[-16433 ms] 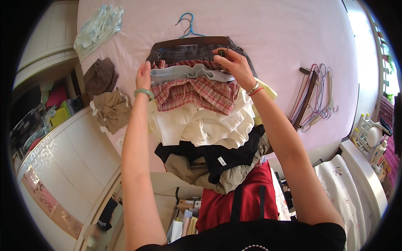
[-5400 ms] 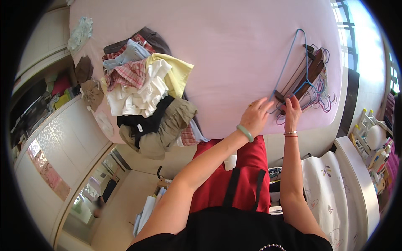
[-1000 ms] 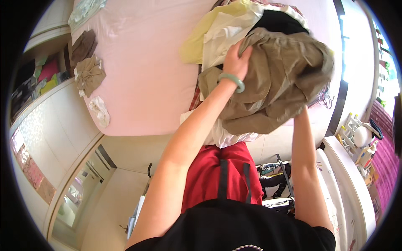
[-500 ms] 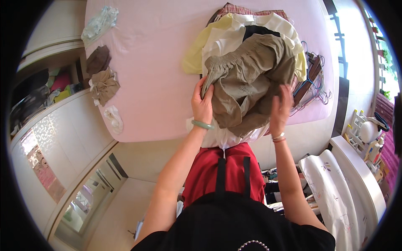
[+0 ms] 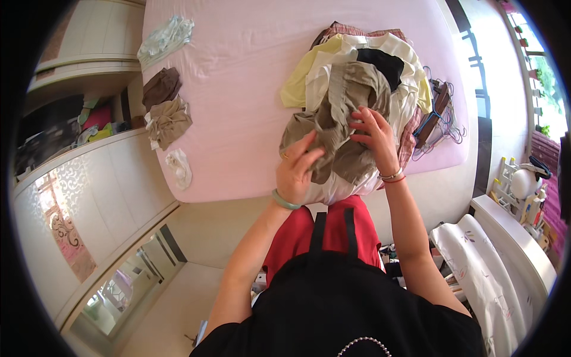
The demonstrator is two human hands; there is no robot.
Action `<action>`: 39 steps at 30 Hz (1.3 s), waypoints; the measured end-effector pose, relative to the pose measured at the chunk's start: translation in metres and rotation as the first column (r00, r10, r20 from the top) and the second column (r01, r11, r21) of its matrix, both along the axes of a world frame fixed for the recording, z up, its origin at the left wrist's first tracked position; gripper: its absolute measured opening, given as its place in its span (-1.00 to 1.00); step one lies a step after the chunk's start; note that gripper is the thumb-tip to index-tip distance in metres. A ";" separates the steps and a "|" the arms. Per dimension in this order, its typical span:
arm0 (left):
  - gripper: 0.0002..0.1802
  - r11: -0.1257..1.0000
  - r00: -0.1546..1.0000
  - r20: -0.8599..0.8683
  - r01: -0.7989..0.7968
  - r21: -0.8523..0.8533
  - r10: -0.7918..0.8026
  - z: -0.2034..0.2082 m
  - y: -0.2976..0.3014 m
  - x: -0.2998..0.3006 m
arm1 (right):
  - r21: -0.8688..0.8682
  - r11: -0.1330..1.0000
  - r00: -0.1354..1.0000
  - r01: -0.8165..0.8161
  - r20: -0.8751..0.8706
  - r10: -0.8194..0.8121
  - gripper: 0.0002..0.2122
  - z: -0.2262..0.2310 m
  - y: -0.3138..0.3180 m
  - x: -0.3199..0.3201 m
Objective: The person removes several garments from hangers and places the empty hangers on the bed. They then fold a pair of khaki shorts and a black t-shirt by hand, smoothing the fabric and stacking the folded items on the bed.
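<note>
Garment: khaki garment point(image 5: 346, 110) lies bunched on top of a loose pile of clothes point(image 5: 410, 65), toward the near edge of the bed point(image 5: 238, 119), right of its middle
Left hand: the left hand point(image 5: 294, 176) is at the garment's lower left, fingers bent and slightly spread; whether they pinch cloth I cannot tell
Right hand: the right hand point(image 5: 377, 140) is at the garment's right side, fingers apart, clamped on nothing
Layers: yellow garment point(image 5: 295, 86), black garment point(image 5: 382, 64) and red plaid garment point(image 5: 372, 31) overlap around it
Hangers: the hangers point(image 5: 438, 113) lie heaped by the right edge with no clothes on them, so that part looks done
Left edge: brown cloth point(image 5: 160, 89) and beige cloth point(image 5: 169, 125) lie touching; white cloth point(image 5: 178, 169) lies toward the near left corner
Folds: none look neat, so handling of the khaki garment seems unfinished and the layers beneath seem left to do
</note>
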State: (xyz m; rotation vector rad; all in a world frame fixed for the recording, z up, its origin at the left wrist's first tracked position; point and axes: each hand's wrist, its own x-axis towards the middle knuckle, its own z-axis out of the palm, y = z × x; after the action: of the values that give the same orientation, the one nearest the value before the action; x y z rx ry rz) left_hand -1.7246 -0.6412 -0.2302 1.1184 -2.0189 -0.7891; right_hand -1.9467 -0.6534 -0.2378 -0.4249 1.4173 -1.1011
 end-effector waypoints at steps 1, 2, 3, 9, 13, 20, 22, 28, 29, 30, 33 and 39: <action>-0.59 0.996 0.996 0.045 0.073 -0.058 -0.071 0.001 0.005 0.007 | 0.041 0.999 0.999 -0.009 0.053 0.007 -0.49 0.007 -0.001 0.009; -0.61 0.983 0.986 0.095 0.148 -0.113 -0.137 0.003 0.011 0.014 | 0.082 0.996 0.994 -0.021 0.107 0.012 -0.43 0.012 -0.001 0.017; -0.63 0.967 0.969 0.120 0.228 -0.116 -0.214 0.011 0.020 0.015 | 0.105 0.991 0.995 -0.088 0.065 0.081 -0.28 0.006 0.004 0.021; -0.68 0.898 0.893 0.135 0.438 -0.033 -0.430 0.011 0.062 0.074 | -0.003 0.982 0.930 -0.190 -0.321 0.179 -0.44 -0.019 0.030 0.114; -0.69 0.890 0.956 -0.181 0.281 0.358 -0.229 0.058 0.050 0.140 | -0.068 0.989 0.889 -0.129 -0.450 0.085 -0.67 0.019 0.031 0.170; -0.29 0.724 0.819 -0.267 -0.238 0.648 0.508 0.062 -0.028 0.232 | -0.345 0.858 0.766 -0.381 -0.638 0.084 -0.71 0.094 0.019 0.272; -0.17 0.830 0.901 -0.093 -0.346 0.438 0.424 0.065 -0.042 0.248 | -0.366 0.818 0.720 -0.443 -0.689 0.082 -0.72 0.112 0.020 0.288; -0.71 0.930 0.945 -0.118 -0.268 0.250 0.304 0.083 -0.063 0.284 | -0.328 0.799 0.575 -0.505 -0.818 0.027 -0.78 0.142 0.023 0.278; -0.73 0.922 0.925 -0.213 -0.246 0.300 0.316 0.088 -0.064 0.282 | -0.278 0.820 0.534 -0.501 -0.844 0.041 -0.81 0.144 0.023 0.275; -0.74 0.913 0.894 -0.301 -0.224 0.342 0.332 0.097 -0.064 0.280 | -0.285 0.819 0.513 -0.498 -0.859 0.013 -0.81 0.149 0.023 0.276; -0.79 0.834 0.760 -0.493 -0.113 0.541 0.423 0.122 -0.056 0.264 | -0.293 0.818 0.459 -0.495 -0.888 -0.041 -0.81 0.162 0.022 0.278; -0.55 0.971 0.982 0.084 -0.182 0.155 0.171 0.164 -0.040 0.252 | -0.373 0.799 0.443 -0.472 -0.884 -0.151 -0.80 0.148 0.015 0.241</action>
State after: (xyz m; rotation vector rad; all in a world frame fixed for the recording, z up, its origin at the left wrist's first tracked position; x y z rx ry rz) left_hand -1.4727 -0.6812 -0.0663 1.4155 -1.9063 -0.8435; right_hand -1.7053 -0.6389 -0.0898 -1.8209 1.8276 -1.1630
